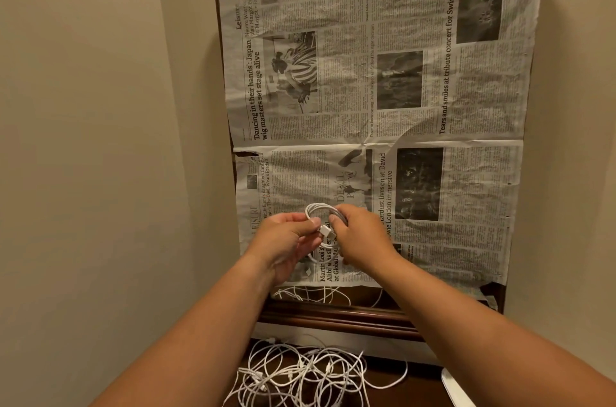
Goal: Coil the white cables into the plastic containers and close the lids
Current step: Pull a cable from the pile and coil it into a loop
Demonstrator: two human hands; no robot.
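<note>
Nearest the camera, a loose tangle of white cables [306, 376] lies on a dark surface below the table's wooden edge [333, 315], with more white cable strands [310, 295] lying on that edge. Above a spread newspaper [433, 90] covering the table, both hands hold a small white cable coil [320, 210] in the air. The left hand [286, 240] pinches the cable by its white plug [328, 232]. The right hand [358, 238] has its fingers curled round the coil's right side.

Creased newspaper [383, 126] covers a dark wooden table [333, 314].
</note>
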